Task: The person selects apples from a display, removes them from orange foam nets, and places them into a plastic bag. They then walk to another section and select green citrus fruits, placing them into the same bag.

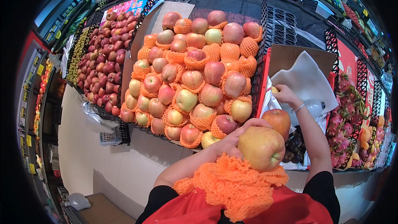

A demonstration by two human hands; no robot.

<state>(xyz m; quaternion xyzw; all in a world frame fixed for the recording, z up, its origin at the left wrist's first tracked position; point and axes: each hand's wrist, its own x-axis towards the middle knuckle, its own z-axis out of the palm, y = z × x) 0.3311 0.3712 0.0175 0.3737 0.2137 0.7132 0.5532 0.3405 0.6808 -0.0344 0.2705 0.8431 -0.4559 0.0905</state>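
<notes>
My left hand (230, 140) grips a large yellow apple (261, 147) close to my chest. A reddish-orange apple (277, 122) sits just beyond its fingers; whether the hand supports it is hidden. Below the hand, a bunch of orange foam fruit nets (233, 185) hangs against my red apron (298, 205). My right hand (286, 95) reaches over the red-sided crate on the right, its fingers bent around a small yellowish patch (275, 89) that is mostly hidden. In front of me rises a sloped pile of apples (192, 79), many in orange foam nets.
Dark round fruit (295, 146), a clear plastic bottle (313, 106) and a white foam sheet (306, 79) are in the right crate. Dragon fruit (342, 124) lies farther right. Smaller red apples (105, 59) fill the left bin, with plastic bags (99, 119) hanging at its front.
</notes>
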